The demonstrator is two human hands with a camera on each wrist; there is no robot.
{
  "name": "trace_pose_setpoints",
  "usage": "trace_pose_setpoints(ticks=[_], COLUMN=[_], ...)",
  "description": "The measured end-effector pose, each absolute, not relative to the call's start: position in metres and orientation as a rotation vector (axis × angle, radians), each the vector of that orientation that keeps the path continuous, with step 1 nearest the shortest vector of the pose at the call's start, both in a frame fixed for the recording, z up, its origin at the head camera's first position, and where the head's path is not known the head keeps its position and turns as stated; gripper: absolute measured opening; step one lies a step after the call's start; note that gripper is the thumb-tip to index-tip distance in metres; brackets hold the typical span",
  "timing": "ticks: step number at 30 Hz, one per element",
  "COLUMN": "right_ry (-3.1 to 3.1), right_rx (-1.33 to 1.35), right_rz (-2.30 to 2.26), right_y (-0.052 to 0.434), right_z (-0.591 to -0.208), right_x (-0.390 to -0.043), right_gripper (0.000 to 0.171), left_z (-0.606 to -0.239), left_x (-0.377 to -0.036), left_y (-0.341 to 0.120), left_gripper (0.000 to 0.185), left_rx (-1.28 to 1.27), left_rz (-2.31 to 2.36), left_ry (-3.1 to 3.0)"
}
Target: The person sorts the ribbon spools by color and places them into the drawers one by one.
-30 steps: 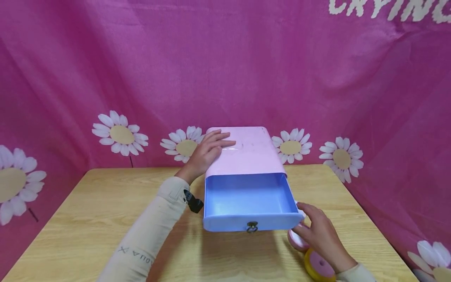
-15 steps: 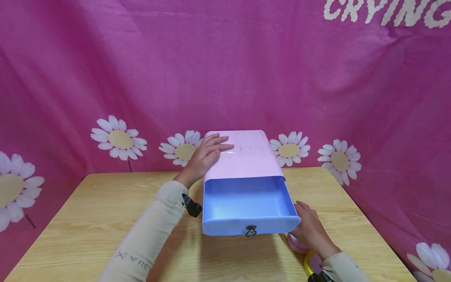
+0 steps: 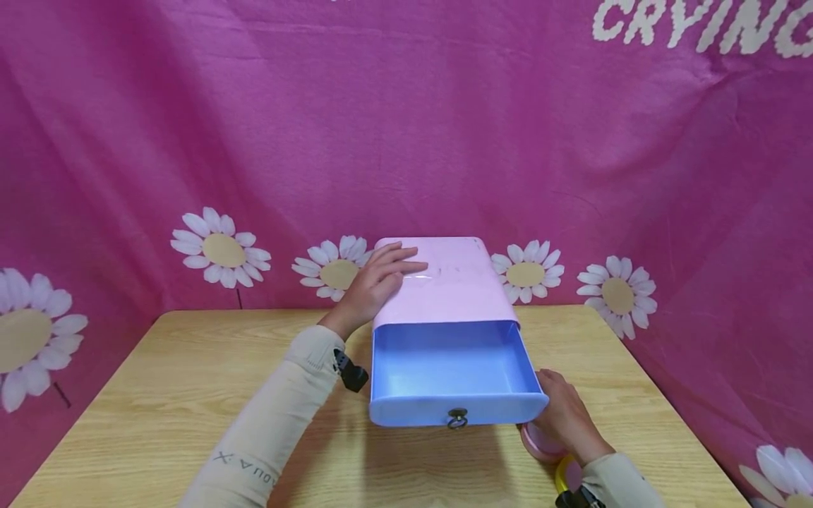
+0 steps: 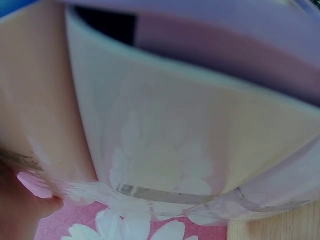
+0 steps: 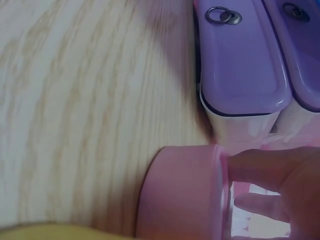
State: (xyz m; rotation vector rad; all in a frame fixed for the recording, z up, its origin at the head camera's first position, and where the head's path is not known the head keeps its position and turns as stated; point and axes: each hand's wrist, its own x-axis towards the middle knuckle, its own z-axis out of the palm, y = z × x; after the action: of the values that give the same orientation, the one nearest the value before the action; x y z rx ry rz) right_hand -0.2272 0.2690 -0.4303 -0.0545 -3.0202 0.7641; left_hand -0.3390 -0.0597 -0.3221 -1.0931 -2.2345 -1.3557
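Small pink drawer cabinet (image 3: 444, 282) stands at the far middle of the wooden table (image 3: 159, 402), its back near the magenta daisy-print backdrop (image 3: 254, 141). Top blue drawer (image 3: 452, 370) is pulled well out toward the near edge; its inside looks bare, ring pull (image 3: 456, 418) hanging at the front. The right wrist view shows a second, lower drawer front (image 5: 300, 45) shut beneath it. Left hand (image 3: 375, 283) lies flat on the cabinet's top left, fingers straight and spread, bracing it; holding nothing. Right hand (image 3: 565, 416) sits just right of the open drawer's front corner, fingers curled round a pink roll of tape (image 5: 182, 192) that rests on the table; grip looks set, roll not yet lifted. A yellow roll (image 3: 562, 476) lies just near of it, by the wrist. Judging by this: drawer opened, first roll taken in hand, nothing placed inside yet; both rolls remain outside.
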Motion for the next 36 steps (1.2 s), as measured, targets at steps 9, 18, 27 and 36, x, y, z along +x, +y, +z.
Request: trace_pose_setpoints(ticks=[9, 18, 27, 36], right_ry=[-3.008, -2.994, -2.935, -2.874], right_rx=[-0.072, -0.135, -0.101, -0.079], right_rz=[0.801, 0.843, 0.913, 0.908], right_y=[0.273, 0.272, 0.270, 0.268], right_z=[-0.431, -0.427, -0.423, -0.411], right_x=[-0.227, -0.225, -0.222, -0.214], right_gripper=[0.055, 0.065, 0.065, 0.058], left_z=[-0.322, -0.321, -0.322, -0.323], left_x=[-0.340, -0.339, -0.337, -0.337], left_y=[-0.057, -0.058, -0.061, -0.059], left_gripper=[0.036, 0.037, 0.037, 0.036], left_rx=[-1.114, -1.106, -1.082, -1.097], left_rz=[-1.327, -1.331, -1.341, -1.360], left_ry=[-2.218, -2.237, -2.244, -2.216])
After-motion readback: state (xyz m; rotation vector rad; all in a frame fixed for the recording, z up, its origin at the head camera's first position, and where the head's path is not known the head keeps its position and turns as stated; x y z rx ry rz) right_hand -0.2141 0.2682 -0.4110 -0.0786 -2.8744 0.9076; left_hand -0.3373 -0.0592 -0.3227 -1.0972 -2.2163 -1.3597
